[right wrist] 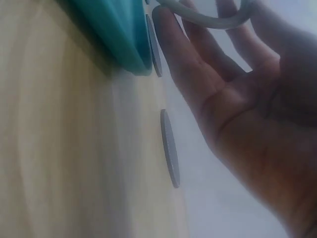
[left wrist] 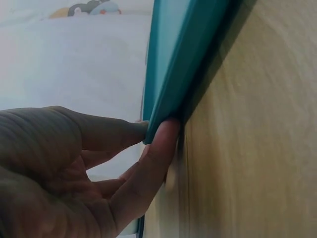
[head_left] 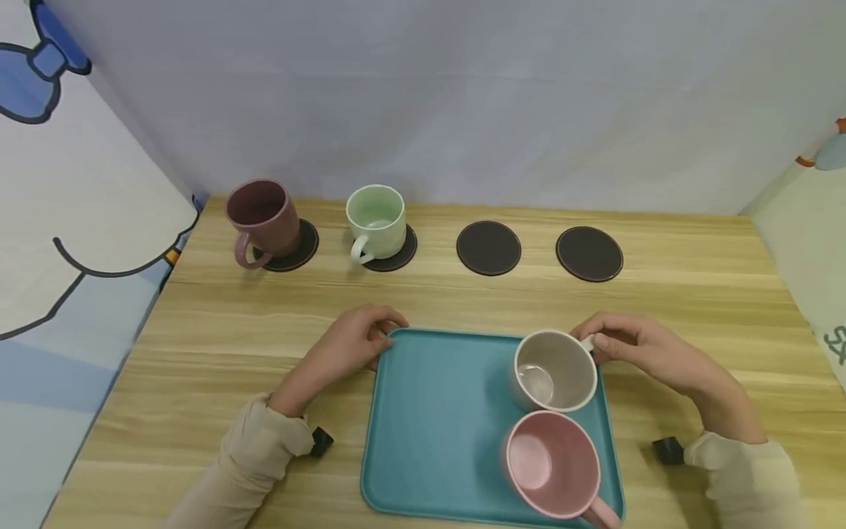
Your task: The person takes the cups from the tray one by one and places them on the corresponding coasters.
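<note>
A teal tray (head_left: 436, 426) lies on the wooden table. My left hand (head_left: 357, 338) pinches its far left corner, thumb above and a finger beneath the rim, as the left wrist view shows for the tray edge (left wrist: 173, 74). On the tray's right side stand a beige mug (head_left: 555, 371) and, nearer me, a pink mug (head_left: 554, 464), close together. With thumb and fingers my right hand (head_left: 634, 345) holds the beige mug's handle at the tray's far right corner. In the right wrist view the curved handle (right wrist: 213, 21) passes between thumb and fingers of the hand (right wrist: 247, 99).
Along the table's back, a maroon mug (head_left: 264, 220) and a pale green mug (head_left: 377, 224) stand on dark round coasters. Two bare coasters follow to the right, one in the middle (head_left: 489, 248) and one farther right (head_left: 590, 253). A pale cloth wall (head_left: 449, 103) rises behind.
</note>
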`<state>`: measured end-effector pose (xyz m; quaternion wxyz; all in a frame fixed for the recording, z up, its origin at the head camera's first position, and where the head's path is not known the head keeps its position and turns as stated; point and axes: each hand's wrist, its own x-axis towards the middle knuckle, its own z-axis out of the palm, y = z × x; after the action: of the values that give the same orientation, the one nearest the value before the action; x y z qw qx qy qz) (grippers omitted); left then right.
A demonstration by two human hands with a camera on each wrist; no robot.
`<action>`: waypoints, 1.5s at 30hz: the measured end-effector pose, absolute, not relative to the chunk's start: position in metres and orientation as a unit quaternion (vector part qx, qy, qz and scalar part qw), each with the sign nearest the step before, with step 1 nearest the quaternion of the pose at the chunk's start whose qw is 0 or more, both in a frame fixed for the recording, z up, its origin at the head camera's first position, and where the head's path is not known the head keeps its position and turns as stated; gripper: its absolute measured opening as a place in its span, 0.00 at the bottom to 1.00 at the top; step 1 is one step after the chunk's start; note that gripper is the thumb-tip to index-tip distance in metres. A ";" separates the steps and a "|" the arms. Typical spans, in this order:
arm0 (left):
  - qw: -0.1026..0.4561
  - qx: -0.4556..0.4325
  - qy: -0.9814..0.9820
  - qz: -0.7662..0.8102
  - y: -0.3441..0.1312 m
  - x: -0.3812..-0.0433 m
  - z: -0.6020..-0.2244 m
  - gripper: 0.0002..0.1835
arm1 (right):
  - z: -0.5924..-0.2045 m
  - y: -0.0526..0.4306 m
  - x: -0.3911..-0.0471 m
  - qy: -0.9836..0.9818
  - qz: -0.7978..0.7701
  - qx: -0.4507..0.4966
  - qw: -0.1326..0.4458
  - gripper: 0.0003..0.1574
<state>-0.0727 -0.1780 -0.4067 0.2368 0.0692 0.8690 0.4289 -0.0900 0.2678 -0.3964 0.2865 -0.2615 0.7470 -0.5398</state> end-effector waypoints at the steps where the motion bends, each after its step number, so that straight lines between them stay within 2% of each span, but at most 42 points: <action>1: 0.237 0.065 0.868 0.431 -0.178 -0.072 -0.406 0.16 | -0.398 0.268 -0.090 0.742 -0.545 -0.262 0.289 0.18; 13: 0.239 -0.053 0.850 0.467 -0.176 -0.033 -0.400 0.23 | -0.405 0.270 -0.088 0.716 -0.557 -0.285 0.311 0.18; 19: 0.234 -0.084 0.832 0.495 -0.181 -0.013 -0.405 0.25 | -0.406 0.269 -0.089 0.700 -0.567 -0.294 0.320 0.15; 24: 0.237 -0.073 0.804 0.540 -0.180 -0.003 -0.412 0.34 | -0.408 0.269 -0.089 0.674 -0.584 -0.325 0.313 0.16; 28: 0.219 -0.064 0.813 0.536 -0.177 -0.001 -0.414 0.38 | -0.412 0.269 -0.090 0.662 -0.589 -0.350 0.303 0.18; 36: 0.212 -0.075 0.819 0.528 -0.175 0.001 -0.413 0.38 | -0.411 0.266 -0.089 0.658 -0.595 -0.354 0.295 0.19; 45: 0.213 -0.068 0.812 0.539 -0.178 0.001 -0.416 0.38 | -0.390 0.254 -0.078 0.716 -0.562 -0.281 0.304 0.21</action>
<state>0.0008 -0.1780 -0.4157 0.2130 -0.0678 0.8118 0.5394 -0.0783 0.2537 -0.3904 0.3036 -0.2809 0.7159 -0.5625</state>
